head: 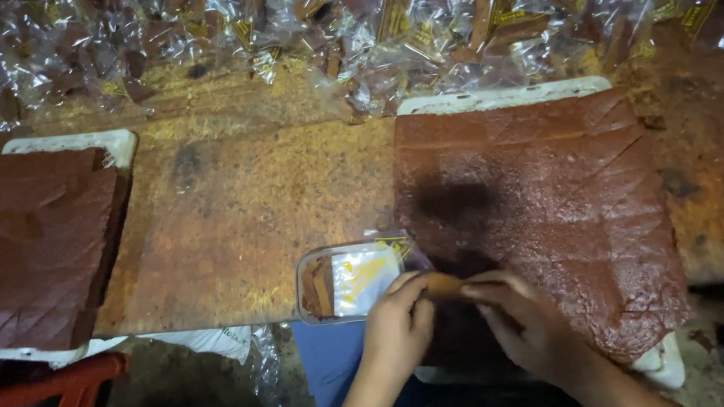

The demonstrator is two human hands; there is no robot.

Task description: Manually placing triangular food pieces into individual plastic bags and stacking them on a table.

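Brown strip point(442, 285) is pinched between both hands right at the near edge of the big red-brown slab point(552, 206), and from my remote seat that's about all the action there is. Left hand point(402, 325) has its fingers curled tight onto one end, right hand point(518, 320) nips the other end with thumb and fingertips pressed together.

Just left of them is a small clear tub point(346, 280) with a few strips and a shiny wrapper in it. Progress-wise I'd guess there's plenty left: the slab on its white tray point(500, 96) is scored with cut lines but looks mostly whole, and a second slab point(25, 247) sits off to the left looking untouched. Done stuff seems to be the heap of clear wrapped packets point(417, 27) along the far side of the worn table point(234, 213).
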